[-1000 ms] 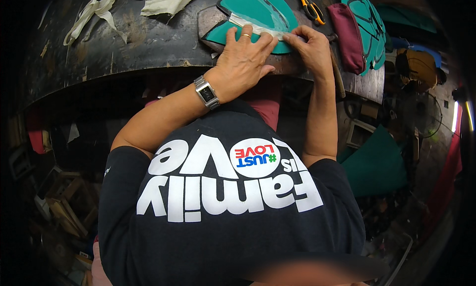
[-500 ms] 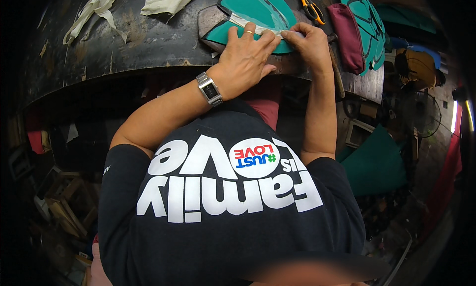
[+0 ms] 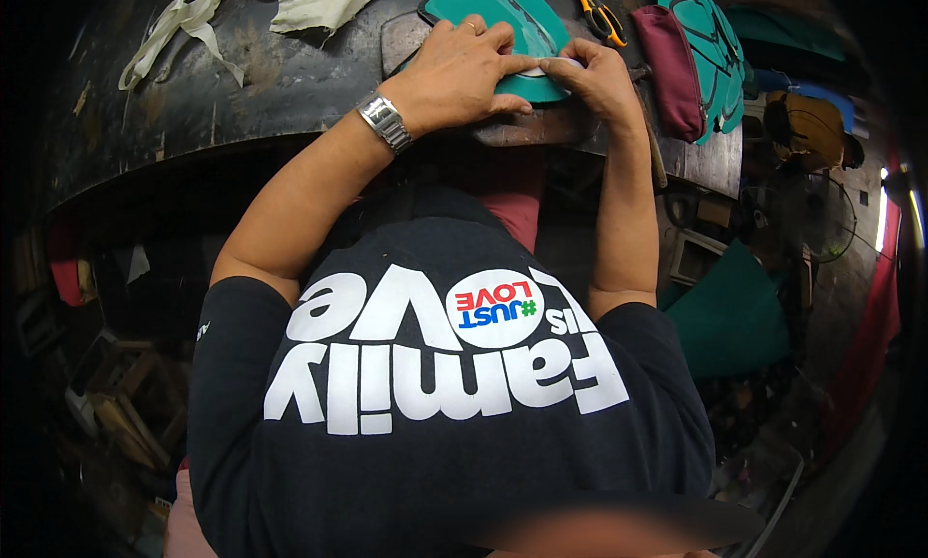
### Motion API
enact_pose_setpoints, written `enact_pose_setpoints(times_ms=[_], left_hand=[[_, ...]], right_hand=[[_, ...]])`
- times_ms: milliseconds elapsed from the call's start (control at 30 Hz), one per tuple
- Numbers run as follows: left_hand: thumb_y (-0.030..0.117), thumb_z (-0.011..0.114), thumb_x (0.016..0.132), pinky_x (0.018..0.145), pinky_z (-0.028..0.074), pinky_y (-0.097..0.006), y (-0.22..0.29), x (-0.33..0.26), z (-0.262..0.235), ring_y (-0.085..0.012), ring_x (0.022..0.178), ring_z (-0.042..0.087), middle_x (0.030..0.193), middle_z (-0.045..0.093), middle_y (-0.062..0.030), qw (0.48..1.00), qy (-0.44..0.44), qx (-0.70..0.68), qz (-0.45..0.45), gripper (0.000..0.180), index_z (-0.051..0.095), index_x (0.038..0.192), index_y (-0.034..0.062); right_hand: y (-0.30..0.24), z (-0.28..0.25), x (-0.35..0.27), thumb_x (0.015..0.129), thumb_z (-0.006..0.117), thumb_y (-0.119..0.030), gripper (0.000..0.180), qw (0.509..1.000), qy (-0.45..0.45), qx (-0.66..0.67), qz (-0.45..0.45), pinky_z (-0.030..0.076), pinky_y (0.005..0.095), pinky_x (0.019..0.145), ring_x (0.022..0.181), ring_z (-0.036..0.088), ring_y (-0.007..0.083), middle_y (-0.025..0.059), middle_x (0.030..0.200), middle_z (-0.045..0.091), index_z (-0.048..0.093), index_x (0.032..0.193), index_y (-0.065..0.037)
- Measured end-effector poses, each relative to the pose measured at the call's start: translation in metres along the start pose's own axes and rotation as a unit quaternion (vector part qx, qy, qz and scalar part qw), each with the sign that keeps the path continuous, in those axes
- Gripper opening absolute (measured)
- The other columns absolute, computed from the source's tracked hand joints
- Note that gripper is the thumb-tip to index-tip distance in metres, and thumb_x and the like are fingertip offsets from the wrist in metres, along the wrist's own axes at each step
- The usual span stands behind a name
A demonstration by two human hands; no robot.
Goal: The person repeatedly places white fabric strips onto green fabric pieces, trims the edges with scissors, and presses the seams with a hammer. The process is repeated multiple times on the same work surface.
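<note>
A green sheet piece with black edges [image 3: 536, 16] lies on a worn brownish slab [image 3: 400, 38] at the table's near edge. My left hand [image 3: 456, 73] is spread across its left part, with the fingers pressing down and hiding what is beneath. The thumb points right, near the piece's lower edge. At the piece's right side my right hand [image 3: 607, 82] pinches the end of a narrow white strip [image 3: 553, 63], which runs from under the left fingertips. How much of the strip sits against the green material is hidden by the fingers.
Scissors with orange and black handles [image 3: 601, 18] lie beyond my right hand. Right of them are a maroon pouch [image 3: 669, 74] and a pile of green black-edged pieces [image 3: 720, 60]. Off-white cloth scraps [image 3: 324, 2] lie at the far left on the dark table [image 3: 193, 118].
My left hand has shifted left and farther out over the green piece, covering the strip's left part. My right hand stays at the right edge, still pinching the strip.
</note>
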State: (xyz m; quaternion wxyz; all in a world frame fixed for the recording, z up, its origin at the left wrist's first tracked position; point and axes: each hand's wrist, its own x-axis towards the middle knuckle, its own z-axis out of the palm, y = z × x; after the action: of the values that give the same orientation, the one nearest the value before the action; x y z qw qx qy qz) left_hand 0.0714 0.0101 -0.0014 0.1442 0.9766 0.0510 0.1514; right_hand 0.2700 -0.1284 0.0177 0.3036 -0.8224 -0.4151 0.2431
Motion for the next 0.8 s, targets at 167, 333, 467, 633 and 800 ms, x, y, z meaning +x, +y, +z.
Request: enact_pose_setpoints(times_ms=[167, 333, 467, 633, 800], left_hand=[[0.051, 0.070, 0.087, 0.096, 0.041, -0.042, 0.008, -0.019, 0.008, -0.0273, 0.119, 0.053, 0.127, 0.058, -0.0048, 0.996, 0.090, 0.002, 0.007, 0.067, 0.056, 0.142, 0.0163], [0.042, 0.069, 0.090, 0.111, 0.034, -0.044, 0.011, -0.050, 0.013, -0.0278, 0.130, 0.049, 0.138, 0.054, -0.0105, 0.990, 0.134, -0.025, 0.035, 0.064, 0.053, 0.142, 0.0069], [0.039, 0.067, 0.092, 0.117, 0.030, -0.043, 0.017, -0.053, 0.016, -0.0262, 0.135, 0.046, 0.139, 0.053, -0.0109, 0.990, 0.138, -0.030, 0.023, 0.061, 0.053, 0.140, 0.0044], [0.039, 0.065, 0.094, 0.118, 0.030, -0.045, 0.019, -0.053, 0.015, -0.0277, 0.139, 0.044, 0.143, 0.052, -0.0120, 0.994, 0.106, -0.035, 0.005, 0.061, 0.051, 0.145, 0.0074], [0.039, 0.066, 0.093, 0.117, 0.029, -0.045, 0.020, -0.054, 0.021, -0.0251, 0.136, 0.045, 0.138, 0.055, -0.0105, 0.991, 0.135, -0.017, 0.012, 0.060, 0.055, 0.140, 0.0045]], right_hand=[[-0.007, 0.000, -0.002, 0.078, 0.081, -0.042, 0.046, 0.998, 0.009, -0.059, -0.013, 0.052, 0.0338, 0.068, 0.070, 0.064, 0.0174, 0.0121, 0.074, 0.068, 0.072, 0.088, 0.002], [-0.012, 0.002, -0.001, 0.075, 0.082, -0.050, 0.054, 0.995, 0.001, -0.099, -0.012, 0.052, 0.0360, 0.069, 0.071, 0.066, 0.0216, 0.0154, 0.075, 0.069, 0.073, 0.086, 0.002], [-0.016, 0.006, -0.001, 0.072, 0.083, -0.054, 0.058, 0.993, 0.029, -0.111, 0.004, 0.052, 0.0375, 0.069, 0.071, 0.068, 0.0252, 0.0174, 0.075, 0.069, 0.073, 0.081, 0.002], [-0.025, 0.008, -0.003, 0.071, 0.082, -0.062, 0.067, 0.987, 0.041, -0.155, 0.009, 0.053, 0.0393, 0.073, 0.076, 0.070, 0.0279, 0.0189, 0.078, 0.070, 0.072, 0.084, 0.002], [-0.038, 0.014, -0.009, 0.070, 0.074, -0.074, 0.081, 0.967, 0.054, -0.249, 0.001, 0.054, 0.0478, 0.084, 0.093, 0.072, 0.0394, 0.0265, 0.094, 0.073, 0.072, 0.095, 0.003]])
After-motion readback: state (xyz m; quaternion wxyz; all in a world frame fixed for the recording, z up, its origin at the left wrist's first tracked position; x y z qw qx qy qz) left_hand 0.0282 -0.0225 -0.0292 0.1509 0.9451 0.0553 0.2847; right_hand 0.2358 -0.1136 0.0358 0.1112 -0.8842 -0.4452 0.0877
